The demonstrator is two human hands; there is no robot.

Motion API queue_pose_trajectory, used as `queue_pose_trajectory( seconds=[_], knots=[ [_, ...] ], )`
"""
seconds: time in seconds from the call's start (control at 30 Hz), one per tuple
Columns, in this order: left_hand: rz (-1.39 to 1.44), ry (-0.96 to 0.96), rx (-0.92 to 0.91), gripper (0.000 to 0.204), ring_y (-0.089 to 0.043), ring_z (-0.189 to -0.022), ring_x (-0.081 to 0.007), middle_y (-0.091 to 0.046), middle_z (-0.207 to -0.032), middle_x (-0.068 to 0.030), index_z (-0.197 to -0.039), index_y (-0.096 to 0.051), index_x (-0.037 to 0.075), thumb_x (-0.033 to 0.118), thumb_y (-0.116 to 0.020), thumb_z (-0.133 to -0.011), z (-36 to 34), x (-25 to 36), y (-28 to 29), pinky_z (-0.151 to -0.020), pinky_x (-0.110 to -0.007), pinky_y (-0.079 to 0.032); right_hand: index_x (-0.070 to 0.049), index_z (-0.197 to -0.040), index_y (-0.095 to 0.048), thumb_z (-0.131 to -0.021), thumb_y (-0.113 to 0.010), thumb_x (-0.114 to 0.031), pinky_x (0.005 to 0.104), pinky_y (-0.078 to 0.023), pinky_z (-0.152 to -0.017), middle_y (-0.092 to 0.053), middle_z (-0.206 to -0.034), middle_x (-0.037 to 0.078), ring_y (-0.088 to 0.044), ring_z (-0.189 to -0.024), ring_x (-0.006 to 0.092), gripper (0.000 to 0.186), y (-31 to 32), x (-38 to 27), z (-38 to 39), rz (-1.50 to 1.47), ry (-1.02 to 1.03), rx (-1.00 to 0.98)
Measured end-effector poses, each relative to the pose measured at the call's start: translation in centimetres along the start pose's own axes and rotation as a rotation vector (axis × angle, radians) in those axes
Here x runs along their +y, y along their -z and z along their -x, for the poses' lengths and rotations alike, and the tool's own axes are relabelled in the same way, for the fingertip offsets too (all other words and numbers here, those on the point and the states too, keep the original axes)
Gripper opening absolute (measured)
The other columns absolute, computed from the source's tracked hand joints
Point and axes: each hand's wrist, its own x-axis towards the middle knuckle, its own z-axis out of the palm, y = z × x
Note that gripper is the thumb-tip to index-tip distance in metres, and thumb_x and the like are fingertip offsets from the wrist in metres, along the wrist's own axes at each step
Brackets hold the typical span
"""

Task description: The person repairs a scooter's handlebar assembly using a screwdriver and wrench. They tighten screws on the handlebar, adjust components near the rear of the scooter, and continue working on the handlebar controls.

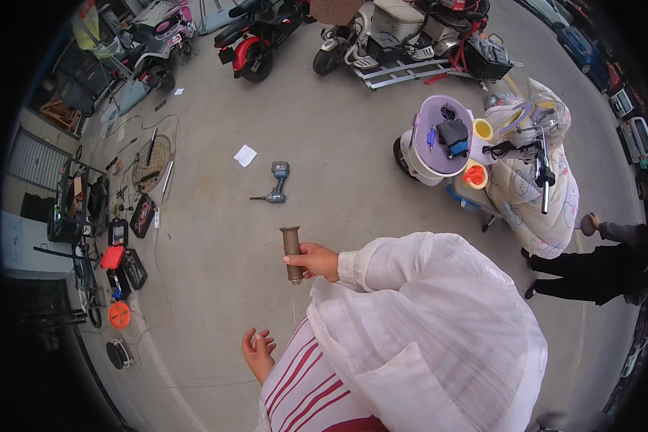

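While the right hand (318,261) pinches a brown tube (291,248) with a wide rim between its thumb and fingers, the left hand (258,353) is lower down by the striped clothes (306,381), its fingers loosely bent. The tube is held out in front of the body. Past it, a blue drill (279,180) lies on the gray floor (209,216), near a white paper (245,155).

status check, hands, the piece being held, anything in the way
Right hand closed around brown handlebar grip. Left hand empty, loosely curled. Nothing seen blocking the grip; cordless drill lying farther ahead.
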Motion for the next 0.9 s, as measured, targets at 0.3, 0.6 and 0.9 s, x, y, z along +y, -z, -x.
queue_pose_trajectory(
  seconds=[0.3, 0.6, 0.9],
  knots=[
    [-0.085, 0.073, -0.462, 0.031, -0.059, -0.08, -0.0123, -0.066, -0.1, -0.009, -0.118, -0.055, 0.003, 0.025, -0.057, -0.097, -9.3, 0.2, -6.3, -0.068, -0.025, -0.05, 0.0, -0.111, -0.058, -0.085, -0.072, -0.032, 0.0322, -0.049, -0.074, -0.064, -0.098, 0.008, -0.059, -0.086, 0.0156, 0.044, 5.3, 2.9, 9.7, 0.089, 0.17, 0.447],
    [-0.191, 0.141, -1.32, 0.046, -0.062, -0.091, -0.0169, -0.06, -0.119, -0.0116, -0.136, -0.04, 0.002, 0.029, -0.052, -0.1, -5.9, 7.8, -26.7, -0.072, -0.03, -0.055, 0.002, -0.124, -0.053, -0.088, -0.07, -0.018, 0.0276, -0.05, -0.073, -0.065, -0.098, 0.011, -0.061, -0.084, 0.0142, 0.045, 7.5, -1.5, 12.3, 0.175, 0.461, 0.461],
    [-0.399, 0.193, -0.992, 0.032, -0.062, -0.076, -0.0149, -0.063, -0.09, -0.0076, -0.12, -0.049, 0.007, 0.027, -0.057, -0.097, -11.9, 11.2, -44.7, -0.063, -0.029, -0.051, -0.007, -0.12, -0.061, -0.078, -0.073, -0.022, 0.0386, -0.051, -0.082, -0.06, -0.103, 0.016, -0.063, -0.094, 0.0292, 0.045, 35.8, -6.8, 9.6, 0.479, 0.479, 1.302]
  ],
)
